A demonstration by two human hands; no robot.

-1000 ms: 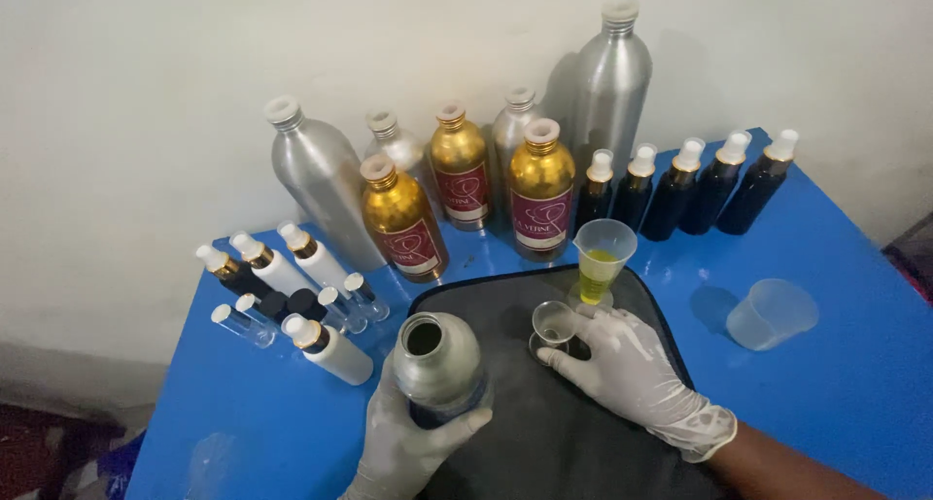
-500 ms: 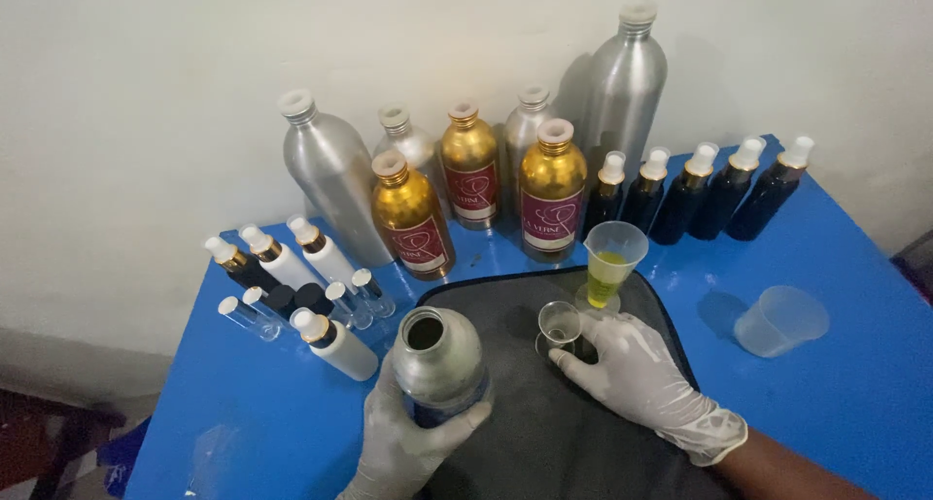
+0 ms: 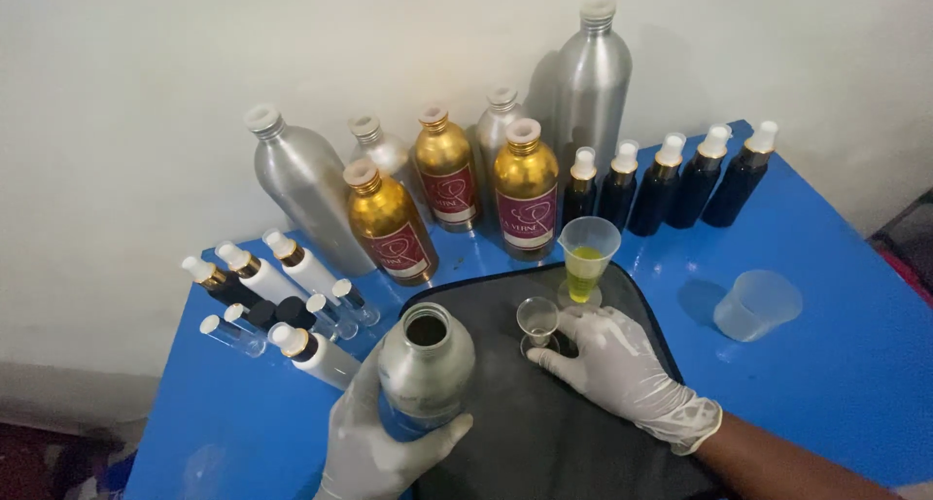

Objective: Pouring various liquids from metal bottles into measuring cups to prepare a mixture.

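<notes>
The left hand (image 3: pixel 374 447) is gripping an open silver bottle (image 3: pixel 425 369), fingers wrapped round its body, near the front edge of the table (image 3: pixel 846 364). The bottle is being held upright with its uncapped mouth facing up, so nothing is spilling. The right hand (image 3: pixel 622 364) is lying palm down on the dark mat (image 3: pixel 544 442), its fingertips pinching the foot of a small clear glass (image 3: pixel 537 320); this is steadying the glass on the mat, just right of the bottle. Both hands are wearing white gloves.

Just behind the glass, a measuring cup (image 3: pixel 586 257) holding yellow liquid is standing at the mat's back edge. Along the table's back edge, against the wall, 4 silver bottles (image 3: pixel 593 82) and 3 gold bottles (image 3: pixel 526 199) are standing capped, with 5 dark bottles (image 3: pixel 671 179) lined up toward the back right corner. Small vials (image 3: pixel 282 306) are lying clustered by the left edge. An empty plastic cup (image 3: pixel 758 306) is sitting well apart, near the right edge.
</notes>
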